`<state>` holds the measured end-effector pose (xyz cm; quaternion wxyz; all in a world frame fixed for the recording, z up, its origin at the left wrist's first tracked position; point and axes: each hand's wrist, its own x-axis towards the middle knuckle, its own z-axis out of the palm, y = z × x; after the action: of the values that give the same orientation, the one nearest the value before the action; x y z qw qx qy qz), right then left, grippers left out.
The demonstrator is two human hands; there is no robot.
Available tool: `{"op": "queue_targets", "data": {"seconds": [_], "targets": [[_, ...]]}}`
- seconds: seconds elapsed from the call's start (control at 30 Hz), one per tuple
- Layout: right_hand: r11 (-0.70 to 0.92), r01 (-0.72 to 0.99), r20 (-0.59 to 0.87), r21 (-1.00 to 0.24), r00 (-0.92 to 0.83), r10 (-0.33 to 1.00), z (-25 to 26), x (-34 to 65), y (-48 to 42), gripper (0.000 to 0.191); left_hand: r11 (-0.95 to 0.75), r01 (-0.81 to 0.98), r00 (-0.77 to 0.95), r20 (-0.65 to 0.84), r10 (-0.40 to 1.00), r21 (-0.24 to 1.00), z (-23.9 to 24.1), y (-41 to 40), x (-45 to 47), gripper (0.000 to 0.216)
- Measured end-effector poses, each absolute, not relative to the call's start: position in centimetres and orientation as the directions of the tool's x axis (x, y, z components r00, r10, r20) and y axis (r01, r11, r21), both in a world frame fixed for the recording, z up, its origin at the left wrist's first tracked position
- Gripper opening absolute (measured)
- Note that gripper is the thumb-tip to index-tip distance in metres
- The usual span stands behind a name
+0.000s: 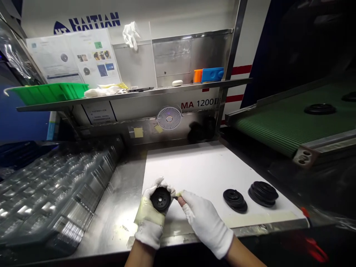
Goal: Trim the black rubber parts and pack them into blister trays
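Note:
My left hand [151, 215], in a white glove with a yellowish palm, is closed around a round black plastic wheel [160, 199]. The wheel's face is turned up toward me and shows a light centre hole ringed by smaller ones. Pinched in my white-gloved right hand [204, 218] is a small dark pointed tool [175, 197], mostly hidden by the fingers. Its tip is at the right rim of the wheel; whether it touches I cannot tell. Farther right on the white sheet [191, 163] are a low leaning stack of black discs [235, 201] and a taller stack [263, 193].
Clear plastic trays [55, 189] are stacked at the left. A metal shelf [139, 94] above the table carries a green bin [52, 93] and a blue box [213, 75]. Below it is a small white fan [169, 118]. A green conveyor [292, 122] with black discs runs at the right.

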<state>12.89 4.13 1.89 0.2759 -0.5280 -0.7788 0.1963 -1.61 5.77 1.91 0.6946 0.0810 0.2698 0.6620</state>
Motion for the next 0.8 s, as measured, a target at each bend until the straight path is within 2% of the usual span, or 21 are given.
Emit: {"op": "queue_targets", "data": {"seconds": [0.1, 0.2, 0.4, 0.57, 0.7, 0.8], "targets": [[0.374, 0.784, 0.258, -0.496, -0.278, 0.925, 1.7, 12.4, 3.7, 0.029, 0.096, -0.864, -0.053, -0.279, 0.959, 0.494, 1.8, 5.8, -1.0, 0.009], [0.368, 0.809, 0.279, -0.459, -0.262, 0.924, 1.5, 12.0, 3.6, 0.029, 0.085, -0.880, -0.067, -0.299, 0.952, 0.467, 1.9, 5.7, -0.6, 0.007], [0.353, 0.821, 0.259, -0.448, -0.258, 0.931, 0.8, 11.3, 2.9, 0.027, 0.047, -0.921, -0.080, -0.306, 0.949, 0.387, 2.3, 5.6, -0.3, 0.002], [0.370, 0.788, 0.256, -0.492, -0.275, 0.927, 0.5, 10.4, 2.1, 0.028, 0.018, -0.935, -0.106, -0.329, 0.938, 0.354, 2.2, 5.8, -0.1, 0.007], [0.374, 0.765, 0.256, -0.525, -0.277, 0.926, 0.8, 10.1, 2.0, 0.025, -0.062, -0.900, -0.193, -0.267, 0.944, 0.431, 2.2, 5.3, 0.0, 0.018], [0.377, 0.705, 0.231, -0.601, -0.297, 0.926, 1.4, 10.3, 2.1, 0.023, 0.014, -0.852, -0.133, -0.242, 0.961, 0.524, 2.4, 4.7, -0.6, 0.033]]}}
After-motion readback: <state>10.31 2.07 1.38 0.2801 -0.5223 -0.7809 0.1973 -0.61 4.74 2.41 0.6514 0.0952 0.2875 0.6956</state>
